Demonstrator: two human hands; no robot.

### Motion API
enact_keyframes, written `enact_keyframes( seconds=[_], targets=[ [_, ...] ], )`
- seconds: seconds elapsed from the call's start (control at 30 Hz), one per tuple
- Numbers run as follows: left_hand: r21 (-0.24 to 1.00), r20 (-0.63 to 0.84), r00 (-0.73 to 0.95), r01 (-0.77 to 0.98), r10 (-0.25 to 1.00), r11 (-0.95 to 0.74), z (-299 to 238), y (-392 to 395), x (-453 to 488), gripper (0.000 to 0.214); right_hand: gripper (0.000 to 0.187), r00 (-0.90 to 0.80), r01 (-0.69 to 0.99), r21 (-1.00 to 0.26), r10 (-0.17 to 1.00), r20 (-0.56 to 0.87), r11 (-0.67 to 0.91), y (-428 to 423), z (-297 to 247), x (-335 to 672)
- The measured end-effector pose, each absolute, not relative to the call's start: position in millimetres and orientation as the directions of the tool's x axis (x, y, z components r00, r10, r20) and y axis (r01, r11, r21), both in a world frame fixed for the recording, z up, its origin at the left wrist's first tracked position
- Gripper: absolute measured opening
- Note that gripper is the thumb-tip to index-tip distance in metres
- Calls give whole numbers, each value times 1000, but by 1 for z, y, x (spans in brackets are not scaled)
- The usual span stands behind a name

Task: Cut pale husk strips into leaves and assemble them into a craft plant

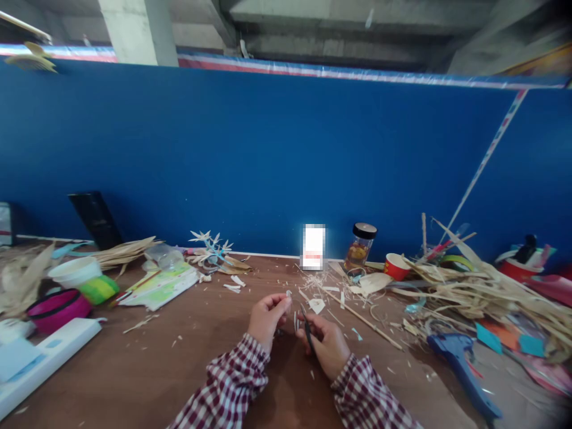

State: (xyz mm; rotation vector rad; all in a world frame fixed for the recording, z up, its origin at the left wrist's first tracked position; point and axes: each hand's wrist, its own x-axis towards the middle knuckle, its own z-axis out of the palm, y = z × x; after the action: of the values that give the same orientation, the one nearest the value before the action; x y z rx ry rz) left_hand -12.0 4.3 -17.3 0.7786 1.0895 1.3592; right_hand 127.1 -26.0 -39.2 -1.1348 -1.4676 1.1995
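My left hand [267,319] is closed in a pinch, thumb against forefinger. A small whitish piece [288,293] pokes out at its fingertips; its kind is too small to tell. To its right, my right hand [328,344] is closed around a slim dark pointed tool [307,329], whose tip points up and away from me. Whether this is tweezers or small scissors I cannot tell. A thin white strip [295,320] shows beside the right fingertips. The two hands are close together but apart, above the brown table [205,363].
Husk strips [469,289], a blue glue gun [462,369] and a red paper cup [397,266] lie right. Behind the hands stand a lidded jar [357,250] and a bright screen [313,245]. A white power strip [53,363] and a pale husk flower [212,249] are left.
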Motion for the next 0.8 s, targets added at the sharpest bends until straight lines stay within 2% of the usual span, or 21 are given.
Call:
enact_keyframes(
  seconds=[0.23,0.8],
  targets=[
    [835,-228,-1,-515,974,195,-11,1,-13,24,36,-188,254,-945,969,159,205,-30,-35,127],
    [875,-231,-66,-449,971,178,-9,1,-14,26,33,-227,276,-937,962,152,213,-31,-35,127]
  ],
)
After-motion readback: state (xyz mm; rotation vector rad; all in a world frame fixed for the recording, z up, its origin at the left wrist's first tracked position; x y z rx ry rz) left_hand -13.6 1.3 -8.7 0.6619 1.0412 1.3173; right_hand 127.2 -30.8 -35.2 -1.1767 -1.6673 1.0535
